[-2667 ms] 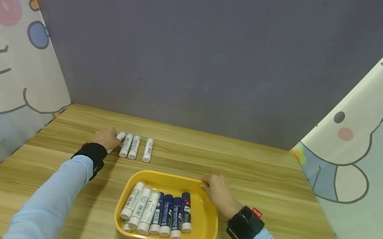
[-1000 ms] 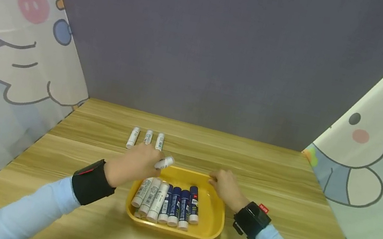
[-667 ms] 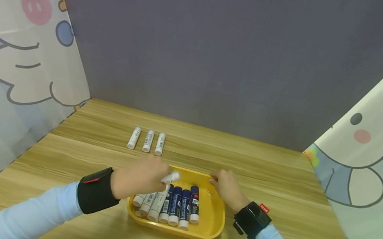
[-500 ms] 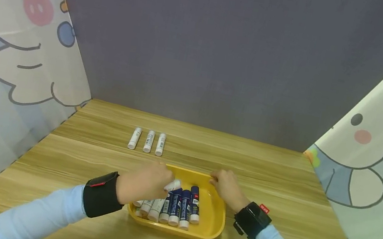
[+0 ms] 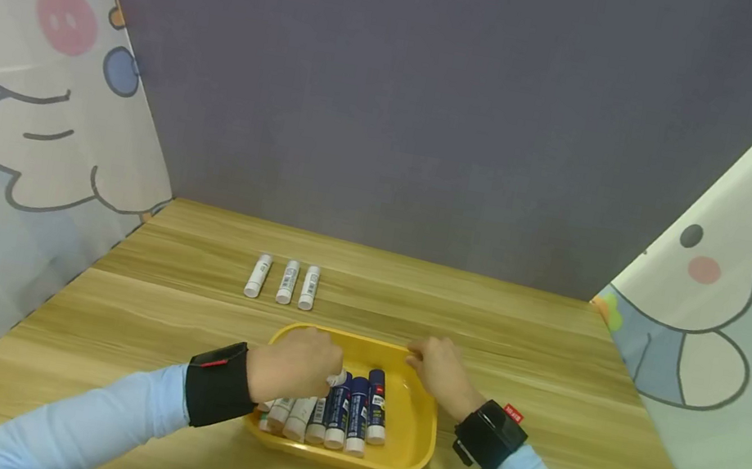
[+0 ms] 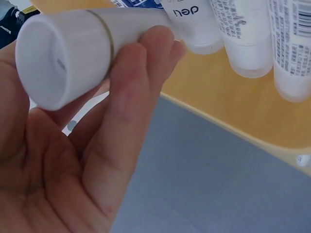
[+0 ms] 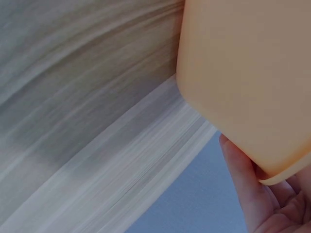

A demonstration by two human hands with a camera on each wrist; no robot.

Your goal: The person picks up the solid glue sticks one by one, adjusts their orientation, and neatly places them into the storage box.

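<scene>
A wooden table [image 5: 548,363] carries a yellow tray [image 5: 411,448] of glue sticks, with three more sticks [image 5: 282,281] lying at its 11 o'clock. The right hand [image 5: 438,365] curls its fingers on the tray's far rim at 1 o'clock. The left hand [image 5: 296,364] grips a white glue stick [image 6: 82,46] over the tray's left side.

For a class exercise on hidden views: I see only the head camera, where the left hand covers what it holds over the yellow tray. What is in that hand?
Observer: The left wrist view shows the left hand gripping a white glue stick, fingers curled round its barrel.
Operator: Is that stick already lying with the others?
Observer: Not flat yet; its far end reaches the white sticks in the tray, while the near end stays in the fingers.
Operator: And the right hand?
Observer: In the right wrist view, the right hand has its fingers on the yellow tray at the rim.
</scene>
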